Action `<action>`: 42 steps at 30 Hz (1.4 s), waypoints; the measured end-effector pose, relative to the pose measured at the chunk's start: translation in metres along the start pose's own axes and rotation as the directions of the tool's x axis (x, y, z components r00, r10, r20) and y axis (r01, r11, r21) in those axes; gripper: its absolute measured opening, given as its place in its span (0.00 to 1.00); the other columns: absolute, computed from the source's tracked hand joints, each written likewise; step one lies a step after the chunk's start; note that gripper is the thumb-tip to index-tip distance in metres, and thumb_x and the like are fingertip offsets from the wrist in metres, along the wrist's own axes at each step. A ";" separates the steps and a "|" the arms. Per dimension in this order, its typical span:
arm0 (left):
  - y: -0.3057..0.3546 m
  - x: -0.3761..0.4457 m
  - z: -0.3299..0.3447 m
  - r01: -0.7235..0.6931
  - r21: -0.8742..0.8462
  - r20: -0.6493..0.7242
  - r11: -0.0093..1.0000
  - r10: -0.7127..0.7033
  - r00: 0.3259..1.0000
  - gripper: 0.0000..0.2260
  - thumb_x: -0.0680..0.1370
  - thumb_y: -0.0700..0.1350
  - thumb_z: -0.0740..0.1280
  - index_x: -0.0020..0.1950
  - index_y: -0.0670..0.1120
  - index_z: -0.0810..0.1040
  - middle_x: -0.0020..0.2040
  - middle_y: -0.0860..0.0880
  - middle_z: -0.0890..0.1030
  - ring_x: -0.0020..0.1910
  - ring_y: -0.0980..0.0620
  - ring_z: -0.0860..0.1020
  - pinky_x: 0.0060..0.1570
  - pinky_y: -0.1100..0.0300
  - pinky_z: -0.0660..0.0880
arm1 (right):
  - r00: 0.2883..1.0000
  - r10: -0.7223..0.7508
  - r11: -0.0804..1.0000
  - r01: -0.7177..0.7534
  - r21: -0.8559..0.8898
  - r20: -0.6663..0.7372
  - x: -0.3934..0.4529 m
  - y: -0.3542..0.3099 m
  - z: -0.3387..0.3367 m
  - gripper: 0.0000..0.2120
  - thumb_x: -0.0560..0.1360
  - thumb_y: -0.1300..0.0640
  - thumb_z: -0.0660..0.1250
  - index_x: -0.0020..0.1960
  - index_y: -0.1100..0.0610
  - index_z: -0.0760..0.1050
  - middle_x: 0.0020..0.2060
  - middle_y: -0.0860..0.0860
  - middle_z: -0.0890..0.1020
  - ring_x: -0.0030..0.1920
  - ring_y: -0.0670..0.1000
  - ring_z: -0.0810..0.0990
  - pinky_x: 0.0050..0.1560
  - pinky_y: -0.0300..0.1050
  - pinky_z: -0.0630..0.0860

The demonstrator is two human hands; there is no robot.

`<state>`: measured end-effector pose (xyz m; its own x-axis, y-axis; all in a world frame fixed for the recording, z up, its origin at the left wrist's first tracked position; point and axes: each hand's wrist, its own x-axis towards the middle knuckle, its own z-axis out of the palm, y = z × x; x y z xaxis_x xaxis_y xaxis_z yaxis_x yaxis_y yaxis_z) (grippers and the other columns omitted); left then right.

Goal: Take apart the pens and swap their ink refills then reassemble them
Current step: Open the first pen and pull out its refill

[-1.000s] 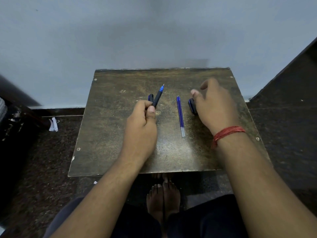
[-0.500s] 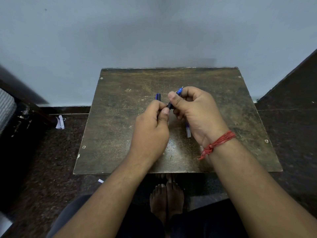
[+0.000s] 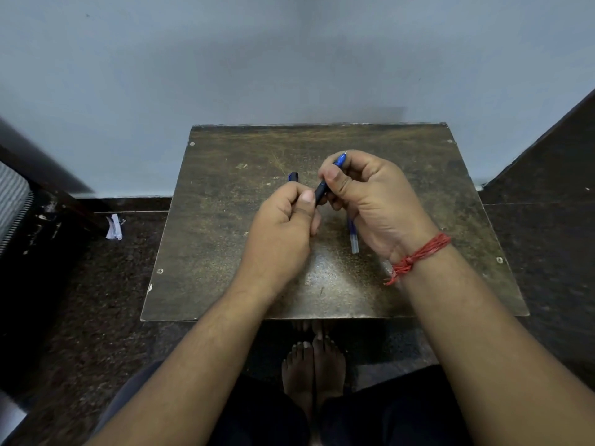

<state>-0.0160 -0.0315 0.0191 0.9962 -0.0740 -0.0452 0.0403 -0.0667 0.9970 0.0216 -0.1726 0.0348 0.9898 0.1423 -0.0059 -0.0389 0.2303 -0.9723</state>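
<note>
Pen: a dark-barrelled pen [image 3: 322, 192] with a blue front section and a fine metal tip is held above the middle of the table, tilted so the tip points toward 1 o'clock.
Left hand: the left hand [image 3: 283, 226] is curled round the rear of the pen's barrel, the thumb lying along the top with its nail facing up; the barrel's back end is hidden inside the fist.
Right hand: the right hand [image 3: 370, 201] grasps the pen's front section, thumb pressed on the near side and fingers wrapped over the far side, with only the blue tip showing past the fingertips at 12 o'clock of the hand.
Loose refill: a blue ink refill [image 3: 352, 236] with a clear end lies flat on the table beneath the right palm, its clear end pointing to 6 o'clock; the upper part is covered by the hand.
Pen part: a small blue piece [image 3: 293, 176] shows just past the left knuckles at 12 o'clock; what it is cannot be told.
Table: a worn dark wooden table [image 3: 225, 252] stands against a pale wall.
Wrist: a red thread band [image 3: 418, 255] is tied round the right wrist.
Floor: bare feet [image 3: 314, 365] show below the table's near edge, at 6 o'clock.
</note>
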 end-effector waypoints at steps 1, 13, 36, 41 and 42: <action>0.000 -0.001 0.000 0.000 0.016 -0.013 1.000 0.000 1.000 0.13 0.81 0.54 0.58 0.43 0.48 0.74 0.31 0.53 0.72 0.24 0.57 0.63 0.28 0.60 0.61 | 1.000 0.013 1.000 -0.013 -0.008 0.005 0.000 0.001 0.000 0.01 0.75 0.62 0.70 0.46 0.59 0.80 0.36 0.50 0.83 0.37 0.49 0.78 0.35 0.40 0.71; 0.001 -0.006 0.006 -0.112 0.254 -0.111 0.961 0.144 0.983 0.12 0.84 0.47 0.59 0.41 0.53 0.73 0.30 0.58 0.76 0.26 0.61 0.70 0.29 0.68 0.65 | 0.990 0.018 1.000 -0.020 -0.013 -0.139 -0.003 -0.001 0.002 0.07 0.76 0.69 0.69 0.51 0.59 0.75 0.38 0.54 0.83 0.39 0.49 0.82 0.41 0.43 0.79; -0.003 -0.006 0.008 -0.073 0.159 -0.128 0.985 0.094 0.987 0.08 0.82 0.50 0.57 0.45 0.55 0.73 0.32 0.56 0.76 0.26 0.58 0.68 0.30 0.54 0.66 | 0.974 0.105 0.994 -0.111 -0.016 -0.200 -0.005 -0.004 0.003 0.09 0.76 0.59 0.71 0.56 0.57 0.76 0.46 0.52 0.84 0.44 0.48 0.83 0.41 0.43 0.77; -0.001 -0.007 0.008 -0.079 0.190 -0.127 0.979 0.104 0.986 0.09 0.83 0.49 0.57 0.45 0.53 0.73 0.32 0.55 0.76 0.27 0.58 0.69 0.30 0.55 0.67 | 0.973 0.089 0.981 -0.122 -0.148 -0.214 -0.004 0.000 0.001 0.05 0.73 0.55 0.75 0.44 0.53 0.79 0.38 0.50 0.81 0.39 0.47 0.78 0.39 0.43 0.74; 0.000 -0.007 0.008 -0.080 0.190 -0.126 0.979 0.105 0.986 0.09 0.83 0.49 0.57 0.45 0.53 0.73 0.32 0.55 0.76 0.27 0.58 0.69 0.30 0.55 0.67 | 0.974 0.097 0.983 -0.126 -0.132 -0.205 -0.004 -0.001 0.001 0.03 0.74 0.56 0.74 0.44 0.53 0.80 0.38 0.49 0.82 0.40 0.47 0.78 0.40 0.44 0.74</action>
<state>-0.0234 -0.0389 0.0188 0.9967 0.0450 0.0682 -0.0550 -0.2480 0.9672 0.0173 -0.1726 0.0358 0.9883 -0.0369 -0.1482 -0.1448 0.0813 -0.9861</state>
